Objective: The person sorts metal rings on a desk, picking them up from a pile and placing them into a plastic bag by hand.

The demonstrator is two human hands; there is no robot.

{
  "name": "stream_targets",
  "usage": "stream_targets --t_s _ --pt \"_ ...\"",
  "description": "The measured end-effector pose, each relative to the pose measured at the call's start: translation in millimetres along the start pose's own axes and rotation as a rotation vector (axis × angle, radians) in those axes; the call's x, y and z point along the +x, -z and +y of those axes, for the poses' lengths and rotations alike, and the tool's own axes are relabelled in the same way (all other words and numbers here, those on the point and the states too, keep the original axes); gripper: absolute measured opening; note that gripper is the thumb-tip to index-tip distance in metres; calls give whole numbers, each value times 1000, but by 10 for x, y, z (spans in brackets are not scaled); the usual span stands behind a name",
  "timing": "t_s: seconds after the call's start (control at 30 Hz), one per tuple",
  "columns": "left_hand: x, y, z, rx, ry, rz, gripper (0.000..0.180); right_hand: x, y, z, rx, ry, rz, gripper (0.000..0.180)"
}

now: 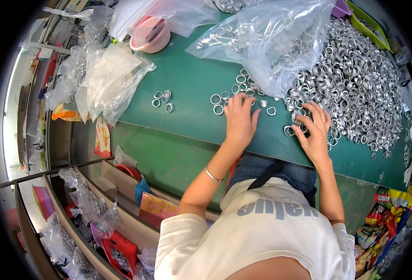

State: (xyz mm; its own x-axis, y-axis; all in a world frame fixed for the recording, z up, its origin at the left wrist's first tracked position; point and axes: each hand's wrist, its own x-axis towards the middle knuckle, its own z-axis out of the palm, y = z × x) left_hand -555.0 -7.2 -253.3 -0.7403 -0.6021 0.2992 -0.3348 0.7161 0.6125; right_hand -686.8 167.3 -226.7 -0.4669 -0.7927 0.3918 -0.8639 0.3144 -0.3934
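Observation:
Silver metal rings lie on a green-topped table. My left hand [241,119] reaches over a small group of rings [218,109], fingers bent down among them and thumb apart, with nothing visible held. My right hand [315,135] is at the near left edge of a big heap of rings [355,88]. Its fingers are spread and curved over the rings, with the thumb close to a loose ring [288,131]; its fingertips partly cover the rings beneath. Between my hands lies a single ring [271,111].
A clear plastic bag [271,42] with rings inside spreads across the far middle of the table [187,79]. Several rings [163,99] sit apart at left. Beyond them are a pink tub [152,39] and plastic bags [110,77]. A green basket [366,25] stands far right.

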Motion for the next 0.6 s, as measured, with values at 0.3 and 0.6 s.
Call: stream_targets --t_s 0.3,0.6 --pt "256 -100 -75 213 -113 -27 28 662 -601 -286 -147 61 60 18" --pt "5 57 -151 61 -106 83 19 436 -350 -225 73 7 83 12"
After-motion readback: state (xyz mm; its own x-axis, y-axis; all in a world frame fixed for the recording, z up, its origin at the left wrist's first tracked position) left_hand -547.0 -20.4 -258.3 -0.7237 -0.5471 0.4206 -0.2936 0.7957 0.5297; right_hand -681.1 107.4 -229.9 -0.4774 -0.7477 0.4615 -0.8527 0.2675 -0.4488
